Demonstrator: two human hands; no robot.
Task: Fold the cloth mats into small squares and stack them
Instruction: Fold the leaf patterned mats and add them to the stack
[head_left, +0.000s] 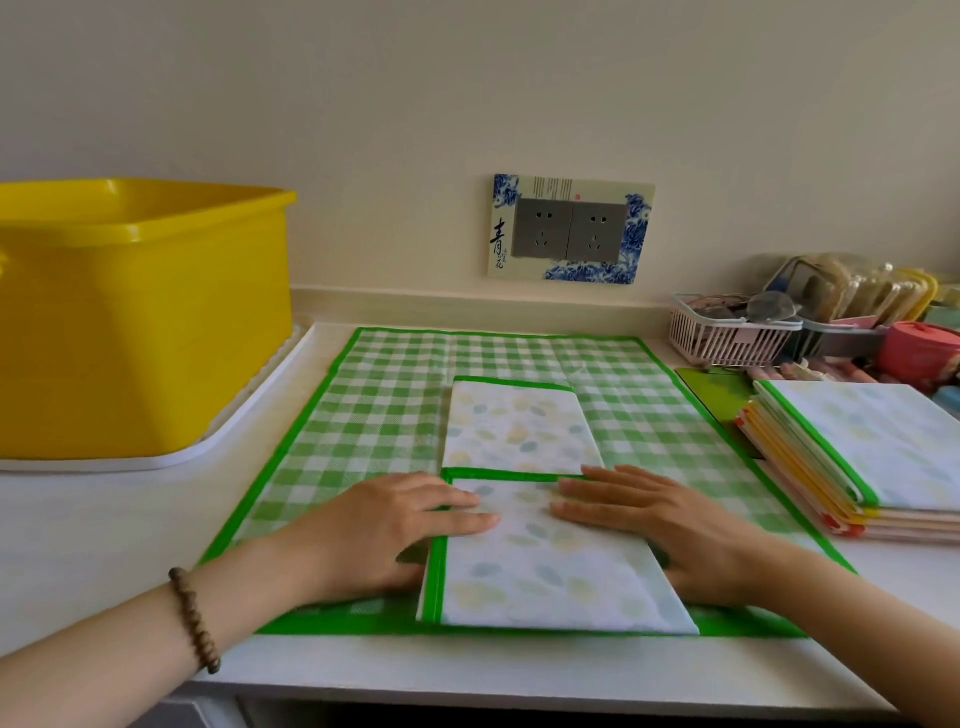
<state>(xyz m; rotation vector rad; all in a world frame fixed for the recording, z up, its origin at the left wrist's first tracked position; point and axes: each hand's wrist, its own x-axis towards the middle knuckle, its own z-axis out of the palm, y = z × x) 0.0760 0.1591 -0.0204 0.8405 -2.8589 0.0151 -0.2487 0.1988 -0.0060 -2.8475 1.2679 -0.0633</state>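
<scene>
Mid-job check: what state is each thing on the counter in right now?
near leaf mat: folded, pressed down by both hands.
left hand: open, flat on the near leaf mat.
right hand: open, flat on it too.
far leaf mat: folded, flat, untouched.
checked mat: unfolded, spread under both.
stack: folded mats piled at right.
yellow tub: upright, open-topped, on a tray.
socket: nothing plugged in.

Bright, soft, even light, slightly washed colours, small dark shadows under left hand (395, 525) and right hand (670, 525), wide-angle bowing of tub (145, 322) at 9 o'clock, soft blurry basket (727, 338) at 3 o'clock, mild compression smear throughout
</scene>
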